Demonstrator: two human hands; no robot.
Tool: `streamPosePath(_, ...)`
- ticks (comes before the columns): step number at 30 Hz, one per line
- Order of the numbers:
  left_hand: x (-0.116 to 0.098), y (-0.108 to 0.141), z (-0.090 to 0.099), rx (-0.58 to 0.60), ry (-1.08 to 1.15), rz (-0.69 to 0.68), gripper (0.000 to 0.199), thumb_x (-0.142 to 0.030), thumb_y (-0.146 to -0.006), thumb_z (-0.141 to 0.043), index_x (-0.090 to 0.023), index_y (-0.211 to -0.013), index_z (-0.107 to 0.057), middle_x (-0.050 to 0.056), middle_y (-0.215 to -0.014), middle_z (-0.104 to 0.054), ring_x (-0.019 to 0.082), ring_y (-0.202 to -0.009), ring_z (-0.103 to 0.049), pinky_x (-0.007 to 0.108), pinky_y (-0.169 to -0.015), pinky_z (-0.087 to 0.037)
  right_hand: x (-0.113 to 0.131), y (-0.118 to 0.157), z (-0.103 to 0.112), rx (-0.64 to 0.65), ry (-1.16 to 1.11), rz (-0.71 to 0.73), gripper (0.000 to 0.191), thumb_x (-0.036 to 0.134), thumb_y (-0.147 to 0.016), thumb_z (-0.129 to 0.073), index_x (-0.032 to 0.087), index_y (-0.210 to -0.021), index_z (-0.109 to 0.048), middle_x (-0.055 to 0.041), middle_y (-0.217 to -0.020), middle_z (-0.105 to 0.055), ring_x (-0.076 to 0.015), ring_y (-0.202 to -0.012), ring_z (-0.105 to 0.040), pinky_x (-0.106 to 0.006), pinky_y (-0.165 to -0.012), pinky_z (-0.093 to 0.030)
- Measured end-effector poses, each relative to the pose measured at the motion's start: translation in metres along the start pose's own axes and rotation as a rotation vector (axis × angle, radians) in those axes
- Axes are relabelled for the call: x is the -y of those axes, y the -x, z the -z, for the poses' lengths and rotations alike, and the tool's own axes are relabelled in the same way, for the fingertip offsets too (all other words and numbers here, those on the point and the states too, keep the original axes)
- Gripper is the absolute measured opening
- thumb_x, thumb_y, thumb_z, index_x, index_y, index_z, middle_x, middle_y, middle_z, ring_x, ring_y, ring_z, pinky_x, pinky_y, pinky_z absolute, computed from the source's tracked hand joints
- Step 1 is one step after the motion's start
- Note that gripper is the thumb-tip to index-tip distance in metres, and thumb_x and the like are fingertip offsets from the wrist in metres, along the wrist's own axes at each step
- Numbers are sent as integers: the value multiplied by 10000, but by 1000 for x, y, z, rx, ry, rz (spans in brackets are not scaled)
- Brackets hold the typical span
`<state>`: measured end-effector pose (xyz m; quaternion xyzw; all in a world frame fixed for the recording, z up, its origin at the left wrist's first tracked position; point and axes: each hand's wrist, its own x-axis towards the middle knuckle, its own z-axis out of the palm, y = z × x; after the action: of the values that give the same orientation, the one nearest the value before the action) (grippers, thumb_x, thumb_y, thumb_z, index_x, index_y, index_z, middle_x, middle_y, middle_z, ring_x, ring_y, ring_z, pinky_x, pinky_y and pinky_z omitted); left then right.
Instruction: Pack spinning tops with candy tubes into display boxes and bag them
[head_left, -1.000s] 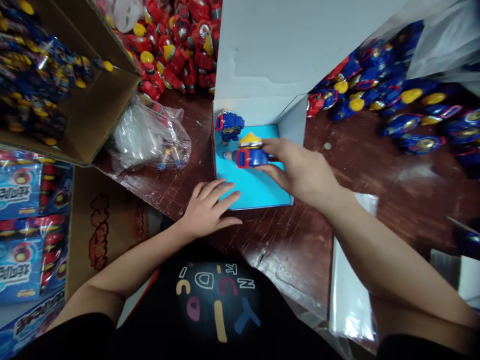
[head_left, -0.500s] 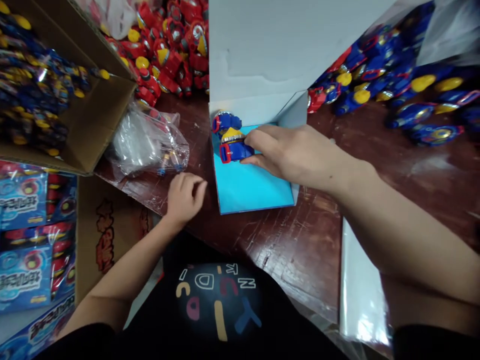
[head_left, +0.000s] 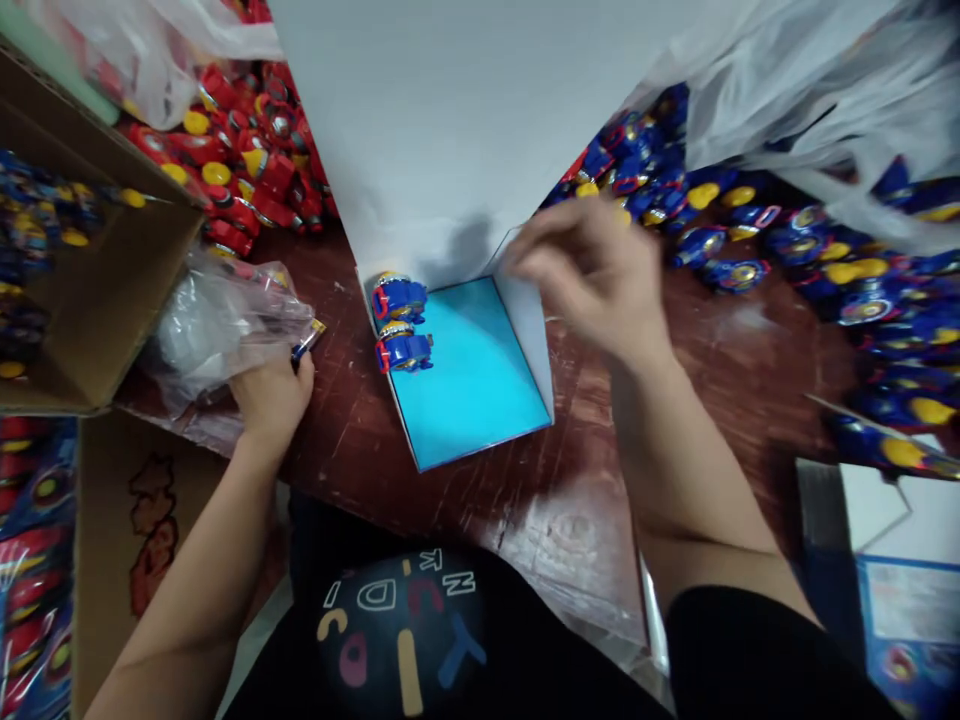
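Observation:
An open white box (head_left: 529, 340) with a bright blue floor (head_left: 472, 370) stands on the table in front of me. Two blue toy figures with red and yellow parts, a rear one (head_left: 401, 298) and a front one (head_left: 406, 350), lie along its left wall. Over the box's right edge my right hand (head_left: 600, 280) is raised, blurred, fingers loosely curled and apart, with nothing visible in it. My left hand (head_left: 274, 395) reaches into a clear plastic bag (head_left: 217, 315), which covers its fingers. A small blue-and-yellow piece (head_left: 309, 338) sticks out by the left thumb; whether it is gripped is hidden.
Red toy figures (head_left: 262, 150) are heaped behind on the left, blue ones (head_left: 832, 270) on the right under thin white plastic (head_left: 810, 90). A cardboard carton (head_left: 127, 290) of small blue-and-yellow pieces stands at left. Below it are packaged toys (head_left: 37, 560); a printed box (head_left: 911, 610) lies lower right.
My right hand has let go of the front blue toy figure and lifted away to the right. My left hand has moved left into the plastic bag. The camera view has shifted.

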<state>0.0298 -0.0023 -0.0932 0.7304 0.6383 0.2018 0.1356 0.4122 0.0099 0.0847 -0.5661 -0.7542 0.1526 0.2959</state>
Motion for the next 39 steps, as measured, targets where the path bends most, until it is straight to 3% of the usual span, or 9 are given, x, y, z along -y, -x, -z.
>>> streamPosePath(2,-10,5,4,24,13,-22,299,-350,-976,-618,-115,-1143,-700,216,-1195,-690,452,-1245,-591,703,-1092,-407,-47,-11,14,-296,118,-274,358,472,-1123,-500,171,-1276,-618,-146,-1229,-743,-178,-948,-707,-349,-878,-546)
streamPosePath(6,-37,27,10,98,131,-47,213,-283,-947,-626,-163,-1121,-655,141,-1160,-711,314,-1122,-657,497,-1023,-526,-141,-38,-9,-287,283,-752,713,486,-931,-758,9,-1404,-517,-354,-1374,-658,-330,-1232,-686,-465,-1004,-467)
streamPosePath(9,-50,44,21,209,371,15,369,-329,-960,-638,-166,-1291,-650,110,-1181,-691,261,-1080,-673,423,-981,-560,-174,-45,-34,-331,188,-815,689,476,-820,-833,42,-1282,-563,-404,-1370,-640,-335,-1192,-687,-481,-973,-469)
streamPosePath(16,-41,79,84,388,763,82,332,-403,-1077,-582,-237,-1343,-690,90,-1213,-723,244,-1079,-689,381,-951,-574,-116,35,26,-306,-272,-600,377,492,-831,-798,303,-1087,-598,-79,-1129,-755,-198,-837,-682,-355,-663,-541)
streamPosePath(22,-96,78,90,552,942,-114,269,-356,-1109,-582,-243,-1341,-658,74,-1128,-756,191,-945,-740,302,-818,-614,-41,107,51,-140,-309,-262,432,453,-820,-797,321,-1172,-585,-123,-1330,-684,-295,-1139,-681,-466,-917,-577)
streamPosePath(25,-139,80,59,461,771,-481,302,-342,-1126,-556,-199,-1386,-608,102,-1167,-748,215,-1020,-743,355,-900,-638,-67,110,42,-112,9,-396,438,465,-777,-758,260,-1101,-546,-109,-1074,-698,-262,-857,-648,-487,-802,-577)
streamPosePath(29,-160,84,14,228,365,-817,301,-304,-1118,-561,-144,-1367,-620,125,-1142,-740,277,-1047,-722,561,-1127,-565,-111,83,38,314,63,-348,546,582,-782,-772,203,-1136,-604,-140,-1104,-721,-313,-979,-688,-550,-946,-597)
streamPosePath(34,-151,64,-6,111,119,-644,318,-329,-1111,-564,-152,-1358,-659,109,-1017,-712,296,-970,-699,579,-1099,-546,-163,-1,20,76,367,-419,846,525,-925,-721,117,-1608,-432,-281,-1601,-449,-432,-1453,-504,-626,-1219,-432)
streamPosePath(39,-153,42,12,175,351,-462,361,-389,-1120,-556,-141,-1368,-642,139,-1172,-731,290,-1079,-705,437,-967,-594,-201,-48,-1,4,441,-566,635,524,-923,-753,136,-1409,-623,-256,-1604,-439,-434,-1384,-501,-693,-1200,-392)
